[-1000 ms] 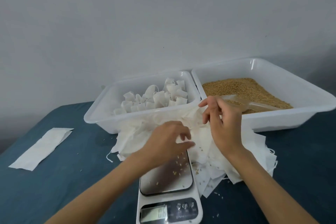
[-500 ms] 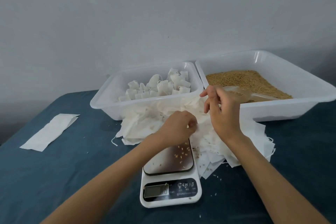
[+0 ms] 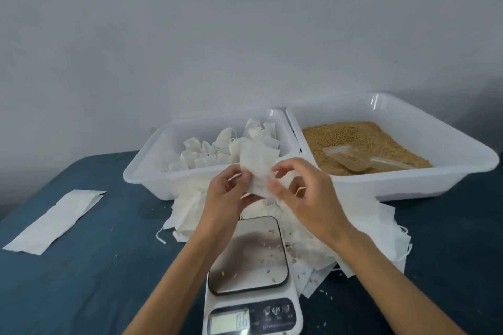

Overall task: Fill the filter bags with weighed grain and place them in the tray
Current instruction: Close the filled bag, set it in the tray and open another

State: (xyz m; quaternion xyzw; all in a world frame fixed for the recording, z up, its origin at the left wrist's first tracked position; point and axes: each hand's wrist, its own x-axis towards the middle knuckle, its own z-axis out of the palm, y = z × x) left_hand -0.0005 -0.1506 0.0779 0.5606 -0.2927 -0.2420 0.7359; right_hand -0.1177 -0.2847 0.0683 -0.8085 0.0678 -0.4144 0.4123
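At frame centre a bag (image 3: pixel 257 168) is pinched between the fingers of the left hand (image 3: pixel 230 193) and right hand (image 3: pixel 304 198), above the scale (image 3: pixel 253 275). The display seems to read "06"; the button labels are too blurred to read. Filled bags lie in the left tray (image 3: pixel 152 163), grain (image 3: pixel 351 136) and a scoop (image 3: pixel 351 158) in the right tray (image 3: pixel 435 144). The bag pile (image 3: pixel 353 220) on the bench (image 3: pixel 81 280) is partly hidden by the arms.
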